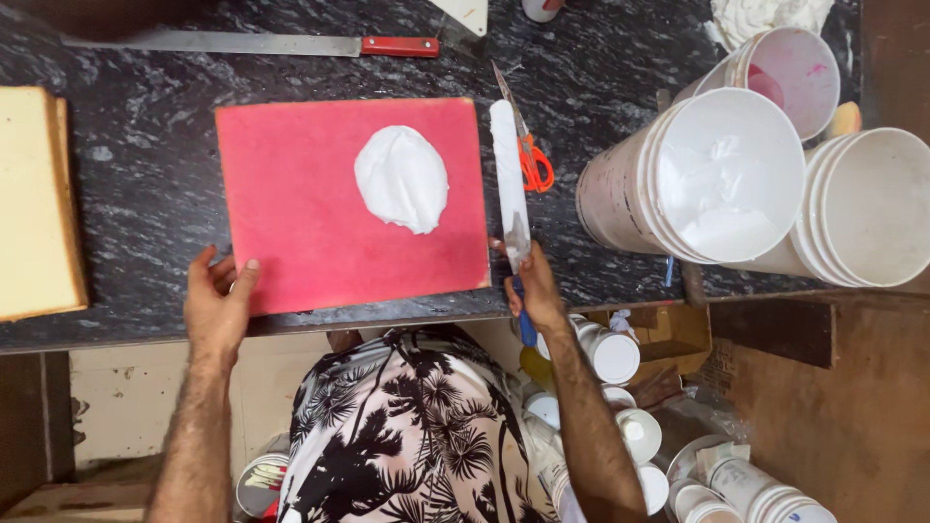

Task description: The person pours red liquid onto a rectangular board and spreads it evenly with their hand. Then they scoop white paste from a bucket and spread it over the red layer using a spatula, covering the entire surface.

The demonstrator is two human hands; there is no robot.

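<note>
— What sits in front of the person?

— A flat, square red board with a matte face, lying on a dark marbled stone counter. Right of the board's middle lies a smooth, glossy oval dollop of white cream.

— And the hands?

— The left hand rests at the board's near left corner, fingers spread and extended, thumb pressed on the red edge; it touches the board without wrapping around anything. The right hand is clenched around the handle of a long metal spatula, its blade thickly coated in white cream and pointing to the far side, just beside the board's right edge.

— Anything around them?

— Orange-handled scissors lie just right of the spatula. Further right, stacked white plastic buckets tilt toward the person, the nearest smeared inside with cream. A pale yellow sponge slab sits at the left. On the far side lies a long steel knife with a red handle.
</note>
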